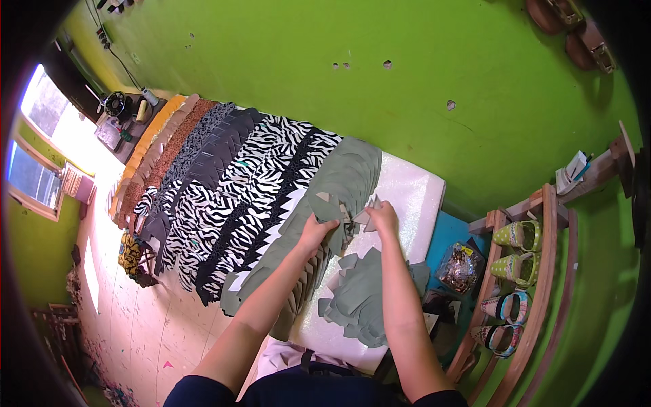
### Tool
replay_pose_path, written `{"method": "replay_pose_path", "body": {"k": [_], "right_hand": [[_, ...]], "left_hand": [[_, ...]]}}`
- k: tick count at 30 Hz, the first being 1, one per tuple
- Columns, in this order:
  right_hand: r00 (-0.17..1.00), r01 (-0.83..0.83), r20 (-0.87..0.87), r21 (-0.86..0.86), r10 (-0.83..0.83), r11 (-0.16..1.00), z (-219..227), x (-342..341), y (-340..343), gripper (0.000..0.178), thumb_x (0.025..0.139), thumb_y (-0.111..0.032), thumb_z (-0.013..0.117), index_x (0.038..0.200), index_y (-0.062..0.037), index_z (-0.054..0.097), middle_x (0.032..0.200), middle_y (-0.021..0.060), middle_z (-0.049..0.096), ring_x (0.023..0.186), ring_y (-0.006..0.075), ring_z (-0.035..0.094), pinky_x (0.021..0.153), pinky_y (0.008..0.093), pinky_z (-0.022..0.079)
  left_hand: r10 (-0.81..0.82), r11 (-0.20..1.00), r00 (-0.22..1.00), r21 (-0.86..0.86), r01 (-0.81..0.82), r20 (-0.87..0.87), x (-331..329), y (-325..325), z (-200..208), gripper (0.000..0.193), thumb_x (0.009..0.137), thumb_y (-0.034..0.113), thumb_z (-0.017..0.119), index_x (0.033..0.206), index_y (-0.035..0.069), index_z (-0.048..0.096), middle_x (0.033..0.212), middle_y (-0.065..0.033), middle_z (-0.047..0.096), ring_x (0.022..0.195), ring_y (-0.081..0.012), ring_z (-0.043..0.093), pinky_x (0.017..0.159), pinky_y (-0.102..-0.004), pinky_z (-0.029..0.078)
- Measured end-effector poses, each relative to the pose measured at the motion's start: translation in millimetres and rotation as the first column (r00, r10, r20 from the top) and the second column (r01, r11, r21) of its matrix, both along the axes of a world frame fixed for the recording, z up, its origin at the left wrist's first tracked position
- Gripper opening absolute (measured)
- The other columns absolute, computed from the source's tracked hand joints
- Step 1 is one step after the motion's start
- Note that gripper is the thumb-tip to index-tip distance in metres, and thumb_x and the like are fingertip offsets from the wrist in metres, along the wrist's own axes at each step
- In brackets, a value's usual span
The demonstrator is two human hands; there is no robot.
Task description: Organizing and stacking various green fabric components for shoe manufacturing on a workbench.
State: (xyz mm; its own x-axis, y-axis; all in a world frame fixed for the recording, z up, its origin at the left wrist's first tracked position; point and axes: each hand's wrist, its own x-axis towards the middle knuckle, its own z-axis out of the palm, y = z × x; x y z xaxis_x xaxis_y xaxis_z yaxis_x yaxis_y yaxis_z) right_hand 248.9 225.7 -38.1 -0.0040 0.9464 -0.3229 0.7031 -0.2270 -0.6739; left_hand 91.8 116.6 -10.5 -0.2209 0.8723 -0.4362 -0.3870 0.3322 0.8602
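My left hand (317,234) pinches a grey-green cut piece (323,206) of sheet material, thumb on top, over the overlapping row of grey-green pieces (356,163). Just to its right, my right hand (383,217) is closed on a small pointed piece (365,216), pale on the side that shows. Between the hands some brownish edges show, partly covered by the fingers. Nearer me, beside my right forearm, lies a loose pile of grey-green pieces (363,295) on the white tabletop (410,186).
Left of the grey-green row lie overlapping rows of zebra-print pieces (271,139), dark grey, brown and orange ones. A wooden rack (539,271) with several small shoes stands at the right, near a clear bag of metal bits (460,268). A green wall (420,41) borders the table's far side.
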Motion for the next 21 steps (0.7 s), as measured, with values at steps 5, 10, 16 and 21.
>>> {"method": "replay_pose_path", "body": {"k": [5, 10, 16, 21], "right_hand": [[0.926, -0.109, -0.378, -0.211, 0.021, 0.971, 24.3, 20.5, 4.5, 0.044, 0.067, -0.010, 0.072, 0.103, 0.0013, 0.049, 0.093, 0.0106, 0.059, 0.083, 0.0184, 0.058, 0.071, 0.0312, 0.047], [0.625, -0.398, -0.771, -0.183, 0.120, 0.899, 81.0, 14.1, -16.8, 0.049, 0.069, -0.010, 0.071, 0.111, -0.0032, 0.046, 0.103, 0.0087, 0.055, 0.093, 0.0165, 0.054, 0.080, 0.0276, 0.043], [0.751, -0.530, -0.459, 0.011, 0.475, 0.848, 72.6, -11.5, -46.1, 0.059, 0.064, -0.010, 0.072, 0.115, -0.0021, 0.042, 0.105, 0.0130, 0.055, 0.097, 0.0211, 0.053, 0.084, 0.0293, 0.041], [0.819, -0.494, -0.264, 0.126, 0.509, 0.860, 79.3, -27.7, -90.8, 0.078, 0.062, -0.009, 0.070, 0.129, -0.0065, 0.030, 0.117, 0.0187, 0.045, 0.104, 0.0295, 0.049, 0.087, 0.0326, 0.040]], "left_hand": [[-0.068, 0.996, 0.995, -0.056, 0.072, 0.072, 0.7, -1.4, 5.3, 0.040, 0.079, 0.007, 0.057, 0.115, 0.000, 0.041, 0.106, -0.0106, 0.053, 0.095, -0.0211, 0.055, 0.082, -0.0348, 0.045], [-0.106, 0.991, 0.986, -0.065, 0.115, 0.130, 3.6, -6.9, 9.5, 0.037, 0.083, 0.014, 0.052, 0.117, 0.001, 0.041, 0.110, -0.0105, 0.053, 0.098, -0.0224, 0.054, 0.085, -0.0377, 0.044], [-0.268, 0.962, 0.787, 0.112, 0.249, 0.555, -3.0, -17.1, -0.8, 0.041, 0.088, 0.035, 0.043, 0.117, 0.005, 0.042, 0.109, -0.0088, 0.053, 0.095, -0.0198, 0.055, 0.079, -0.0333, 0.046], [-0.205, 0.978, 0.966, 0.000, 0.208, 0.155, -3.7, -43.8, 11.8, 0.031, 0.087, 0.026, 0.052, 0.111, 0.008, 0.046, 0.089, -0.0044, 0.058, 0.069, -0.0138, 0.059, 0.057, -0.0277, 0.049]]}}
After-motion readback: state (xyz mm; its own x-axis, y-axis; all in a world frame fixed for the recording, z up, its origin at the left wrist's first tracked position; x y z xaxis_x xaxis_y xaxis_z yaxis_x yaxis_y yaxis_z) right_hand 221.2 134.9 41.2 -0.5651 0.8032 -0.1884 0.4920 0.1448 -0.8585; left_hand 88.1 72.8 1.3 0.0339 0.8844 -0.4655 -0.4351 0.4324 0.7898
